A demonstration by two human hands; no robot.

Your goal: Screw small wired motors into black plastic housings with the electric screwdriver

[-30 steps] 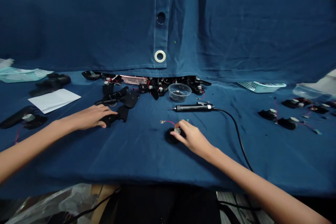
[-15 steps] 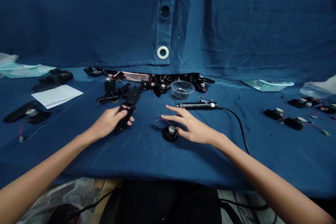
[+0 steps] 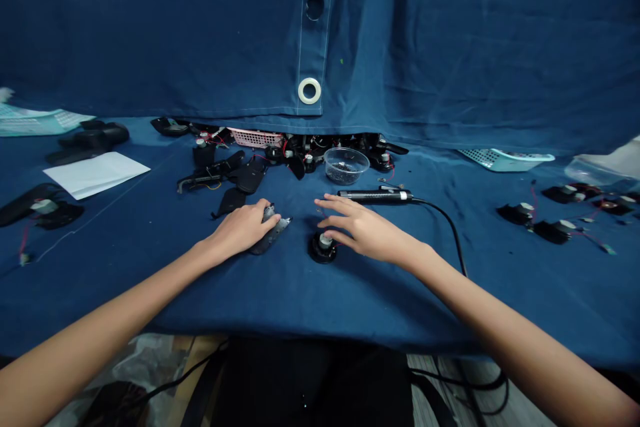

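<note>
My left hand (image 3: 243, 227) lies on a flat black plastic shell part (image 3: 271, 235) on the blue cloth, fingers curled over it and holding it. My right hand (image 3: 361, 229) hovers with its fingers stretched out and apart, just right of a small round black motor unit (image 3: 323, 248) with a silver cap and a thin red wire. A black electric screwdriver (image 3: 376, 195) with a cable lies just beyond my right hand's fingertips.
A clear plastic cup (image 3: 345, 165) with small dark bits stands behind the screwdriver. A heap of black parts and a pink basket (image 3: 255, 138) sit at the cloth backdrop's foot. White paper (image 3: 95, 173) lies left; more motor units (image 3: 554, 231) and a pale green tray (image 3: 505, 159) lie right.
My left hand has dragged the black shell part rightward toward the middle. My right hand let go of the round motor unit, opened, and now hovers beside it.
</note>
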